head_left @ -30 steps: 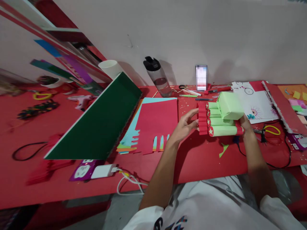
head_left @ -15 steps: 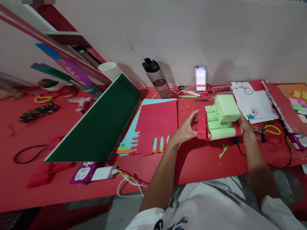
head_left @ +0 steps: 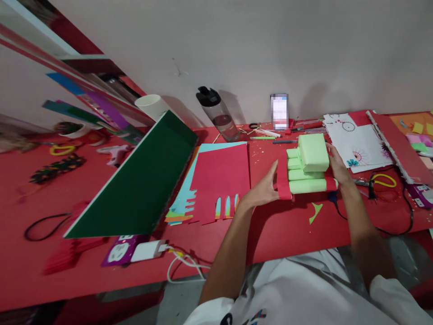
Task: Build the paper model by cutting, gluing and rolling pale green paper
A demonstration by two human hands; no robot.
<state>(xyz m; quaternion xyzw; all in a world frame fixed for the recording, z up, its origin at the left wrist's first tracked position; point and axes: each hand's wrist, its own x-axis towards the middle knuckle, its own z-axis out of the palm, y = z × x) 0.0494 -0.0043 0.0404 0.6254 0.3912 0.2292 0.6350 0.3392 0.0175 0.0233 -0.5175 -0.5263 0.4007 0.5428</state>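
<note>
Between my two hands is a paper model like a small tank (head_left: 306,186). It has light green paper rolls side by side, a green box on top and red paper strips at both ends. My left hand (head_left: 265,187) grips the red strip at its left end, thumb towards the top. At the right end, my right hand (head_left: 337,169) holds the model beside the box, its fingertips partly hidden. A small yellow-green paper scrap (head_left: 315,212) lies on the red table (head_left: 284,234) just in front of the model.
Left of my hands lie stacked coloured sheets (head_left: 221,174), red on top, beside a tilted dark green board (head_left: 135,189). Behind stand a water bottle (head_left: 221,117) and a phone (head_left: 279,113). Yellow-handled scissors (head_left: 384,180) and a black cable (head_left: 412,212) lie right. A white charger (head_left: 147,251) sits front left.
The model has turned slightly in my hands, and the star on its front roll's left end no longer shows. My right hand's fingers show more beside the box. The view has shifted a little.
</note>
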